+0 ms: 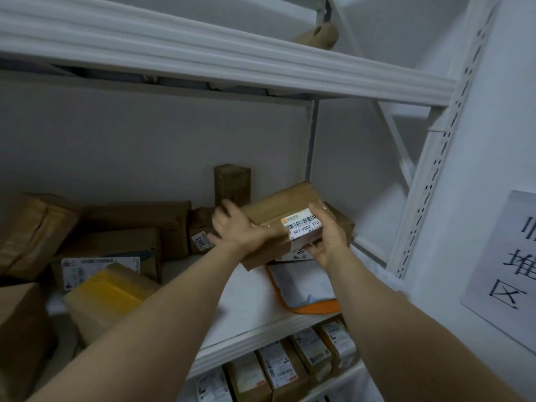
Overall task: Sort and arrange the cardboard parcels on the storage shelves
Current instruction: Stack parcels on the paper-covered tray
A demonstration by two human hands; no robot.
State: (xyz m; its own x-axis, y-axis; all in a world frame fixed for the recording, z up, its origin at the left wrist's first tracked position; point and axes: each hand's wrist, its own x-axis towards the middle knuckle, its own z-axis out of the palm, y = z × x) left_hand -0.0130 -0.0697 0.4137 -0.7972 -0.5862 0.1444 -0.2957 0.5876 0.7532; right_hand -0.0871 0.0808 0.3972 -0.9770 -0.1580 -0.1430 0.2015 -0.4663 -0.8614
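A brown cardboard parcel (282,208) with a white barcode label is held over the right part of the middle shelf (246,320), tilted, above another labelled parcel (342,220) under it. My left hand (235,227) grips its left side and my right hand (329,237) grips its near right end, thumb by the label. A tall narrow box (232,185) stands upright behind it against the wall. More brown parcels (139,224) lie jumbled on the shelf's left half.
A white and orange mailer bag (304,288) lies flat below the held parcel. A parcel with yellow tape (107,297) sits at front left. Several labelled boxes (290,367) line the lower shelf. A shelf beam (232,62) runs overhead; a paper sign (510,268) hangs at right.
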